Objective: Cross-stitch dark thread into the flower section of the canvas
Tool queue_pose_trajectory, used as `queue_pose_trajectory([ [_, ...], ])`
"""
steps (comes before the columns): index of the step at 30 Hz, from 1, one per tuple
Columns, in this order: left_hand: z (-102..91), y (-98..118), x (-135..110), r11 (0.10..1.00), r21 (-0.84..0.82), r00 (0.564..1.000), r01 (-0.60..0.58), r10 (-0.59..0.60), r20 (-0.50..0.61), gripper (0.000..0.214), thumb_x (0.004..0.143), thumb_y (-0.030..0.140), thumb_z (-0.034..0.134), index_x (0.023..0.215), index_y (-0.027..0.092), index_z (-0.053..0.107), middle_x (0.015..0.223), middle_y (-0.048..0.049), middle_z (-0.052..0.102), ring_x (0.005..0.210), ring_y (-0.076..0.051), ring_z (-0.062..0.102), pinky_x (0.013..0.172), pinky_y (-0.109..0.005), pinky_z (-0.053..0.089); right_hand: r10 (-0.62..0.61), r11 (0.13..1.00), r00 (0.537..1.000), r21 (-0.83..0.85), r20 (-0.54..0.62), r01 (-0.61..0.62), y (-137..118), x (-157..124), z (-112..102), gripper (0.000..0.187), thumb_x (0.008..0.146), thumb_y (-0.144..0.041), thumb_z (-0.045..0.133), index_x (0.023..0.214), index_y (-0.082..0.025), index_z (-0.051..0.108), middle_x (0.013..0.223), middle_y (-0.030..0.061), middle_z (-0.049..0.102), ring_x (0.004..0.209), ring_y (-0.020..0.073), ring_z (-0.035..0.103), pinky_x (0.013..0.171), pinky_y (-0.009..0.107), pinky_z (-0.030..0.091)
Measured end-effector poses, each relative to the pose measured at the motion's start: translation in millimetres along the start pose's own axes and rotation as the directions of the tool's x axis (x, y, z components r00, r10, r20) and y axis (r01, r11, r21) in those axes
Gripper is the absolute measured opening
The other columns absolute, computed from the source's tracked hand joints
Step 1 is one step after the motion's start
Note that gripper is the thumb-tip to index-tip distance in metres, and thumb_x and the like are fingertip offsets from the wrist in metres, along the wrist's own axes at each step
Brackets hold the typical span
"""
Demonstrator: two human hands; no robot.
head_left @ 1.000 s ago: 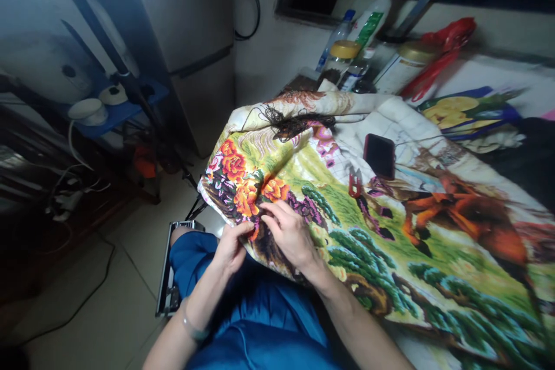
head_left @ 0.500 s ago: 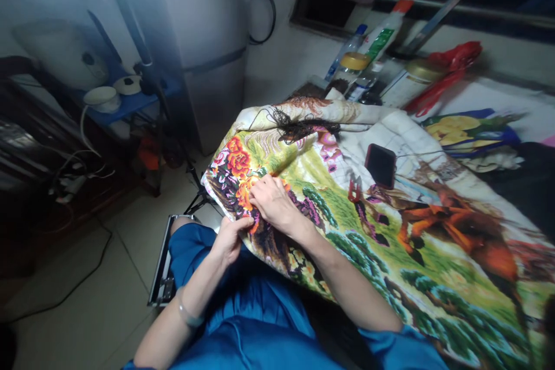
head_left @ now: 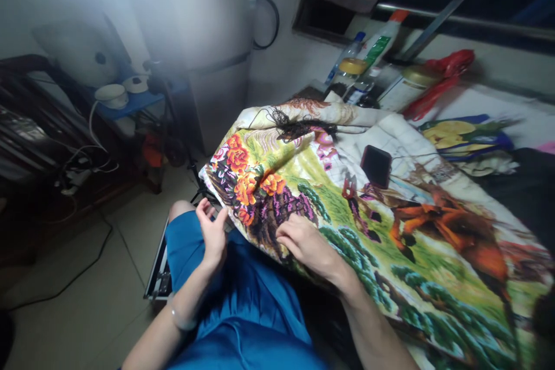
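Observation:
A large colourful embroidered cloth (head_left: 390, 243) with orange flowers, green trees and a horse lies over my lap and the surface to the right. My left hand (head_left: 211, 232) hovers just left of the cloth's lower edge, above my blue-clad knee, fingers spread and holding nothing. My right hand (head_left: 307, 245) rests on the cloth below the purple and orange flower patch, fingers curled down onto the fabric. A tangle of dark thread (head_left: 299, 125) sits on the cloth's far edge.
A dark phone (head_left: 376, 165) and small red scissors (head_left: 348, 188) lie on the cloth. Bottles and jars (head_left: 359, 66) and a red plastic bag (head_left: 437, 84) stand behind. A grey fridge (head_left: 203, 40), a blue shelf (head_left: 134, 101), cables and a metal case (head_left: 158, 272) are at left.
My left hand has let go of the cloth's edge and opened out to the left. My right hand slid down and right from the orange flowers to the lower part of the cloth.

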State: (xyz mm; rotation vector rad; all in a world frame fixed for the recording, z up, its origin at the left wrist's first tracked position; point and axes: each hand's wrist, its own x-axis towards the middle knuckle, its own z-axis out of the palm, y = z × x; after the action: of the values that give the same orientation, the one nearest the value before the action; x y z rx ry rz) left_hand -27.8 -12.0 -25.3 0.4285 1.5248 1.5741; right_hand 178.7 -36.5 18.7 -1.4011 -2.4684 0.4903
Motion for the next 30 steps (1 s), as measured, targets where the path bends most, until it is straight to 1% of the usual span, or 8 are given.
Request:
queue_pose_trajectory([
  [3,-4.1,0.5,-6.8,0.955,0.139,0.949,-0.262,0.228,0.218,0.012,0.067,0.028,0.075,0.075,0.021,0.068,0.082,-0.001,0.065,0.082,-0.017,0.057,0.074,-0.024,0.042,-0.025,0.998,0.999,0.049,-0.022,0.026,-3.0,0.4,4.7,0.016,0.088,-0.01,0.056,0.076,-0.018,0.063,0.073,0.0039,0.062,0.076,0.0182,0.054,0.07,0.03,0.043],
  [9,12.0,2.3,-25.2,0.972,0.227,0.779,0.065,-0.192,0.597,0.018,0.06,0.033,0.077,0.06,0.018,0.068,0.052,-0.0014,0.062,0.05,-0.015,0.051,0.052,-0.026,0.039,-0.121,0.956,0.993,0.27,0.013,0.113,-17.7,4.9,7.8,0.009,0.086,-0.013,0.061,0.082,-0.019,0.066,0.08,0.0031,0.066,0.081,0.0173,0.059,0.073,0.027,0.047],
  [12,14.7,4.4,-26.5,0.986,0.151,0.803,0.064,-0.141,0.579,0.016,0.059,0.029,0.076,0.056,0.017,0.066,0.052,-0.0007,0.061,0.05,-0.013,0.05,0.053,-0.025,0.038,0.017,0.923,0.982,0.382,-0.186,0.057,-13.3,9.2,3.6,0.011,0.089,-0.018,0.056,0.093,-0.019,0.066,0.088,0.0042,0.068,0.083,0.017,0.063,0.074,0.026,0.049],
  [15,16.0,10.8,-22.9,0.995,0.104,0.866,-0.002,-0.05,0.497,0.015,0.061,0.026,0.074,0.054,0.018,0.063,0.051,0.0016,0.058,0.051,-0.011,0.049,0.054,-0.024,0.038,0.263,0.903,0.864,0.426,-0.429,-0.063,-7.5,18.7,-2.1,0.016,0.091,-0.024,0.053,0.083,-0.018,0.065,0.082,0.0051,0.067,0.078,0.0179,0.064,0.073,0.028,0.049],
  [17,21.7,21.3,-19.4,0.999,0.043,0.889,-0.032,0.009,0.458,0.016,0.064,0.025,0.072,0.054,0.018,0.061,0.05,0.0031,0.056,0.05,-0.01,0.047,0.054,-0.023,0.038,0.343,0.862,0.843,0.495,-0.414,-0.108,-12.8,26.1,-0.8,0.017,0.088,-0.028,0.058,0.075,-0.018,0.064,0.075,0.0037,0.067,0.073,0.0175,0.063,0.071,0.028,0.049],
  [21,47.4,61.4,-16.3,0.952,-0.206,0.847,-0.225,0.295,0.443,0.014,0.073,0.027,0.071,0.066,0.018,0.062,0.061,0.0025,0.061,0.058,-0.01,0.052,0.059,-0.022,0.042,0.152,0.566,0.984,0.809,0.088,-0.16,-56.9,34.1,30.7,0.038,0.068,-0.029,0.079,0.102,-0.019,0.065,0.081,0.0002,0.07,0.074,0.0174,0.066,0.069,0.027,0.054],
  [23,62.0,82.8,-19.1,0.904,-0.32,0.812,-0.282,0.403,0.423,0.015,0.074,0.029,0.072,0.072,0.018,0.061,0.064,0.0025,0.062,0.059,-0.01,0.055,0.061,-0.022,0.044,-0.09,0.385,0.968,0.905,0.235,-0.184,-86.7,34.4,59.0,0.054,0.056,-0.032,0.086,0.104,-0.02,0.064,0.094,0.0005,0.071,0.087,0.02,0.067,0.079,0.029,0.055],
  [30,66.9,78.5,-24.0,0.82,-0.192,0.697,-0.54,0.563,0.444,0.015,0.08,0.031,0.065,0.075,0.019,0.06,0.065,0.0021,0.062,0.059,-0.011,0.058,0.059,-0.023,0.047,0.009,-0.03,0.958,0.958,0.287,-0.286,-124.0,44.1,109.2,0.053,0.045,-0.042,0.088,0.09,-0.022,0.07,0.095,0.0005,0.073,0.097,0.0253,0.067,0.088,0.033,0.053],
])
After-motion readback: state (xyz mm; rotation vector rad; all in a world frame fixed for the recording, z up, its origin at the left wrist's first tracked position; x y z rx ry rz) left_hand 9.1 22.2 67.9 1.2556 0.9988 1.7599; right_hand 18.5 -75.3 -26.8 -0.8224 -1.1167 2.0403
